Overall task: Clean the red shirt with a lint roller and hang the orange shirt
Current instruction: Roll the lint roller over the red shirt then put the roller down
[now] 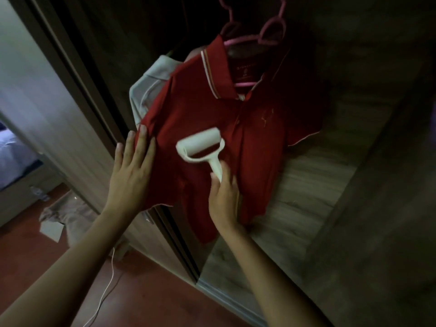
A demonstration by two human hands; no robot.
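A red polo shirt hangs on a pink hanger against a wooden wardrobe door. My right hand grips the handle of a white lint roller, whose roll lies against the shirt's front, left of the button placket. My left hand rests flat with fingers spread on the shirt's left sleeve and side, holding the cloth against the door. No orange shirt is visible.
A pale grey garment hangs behind the red shirt at its left. The wardrobe door fills the right. On the red floor at lower left lie crumpled beige cloth and a white cable. A bed stands at far left.
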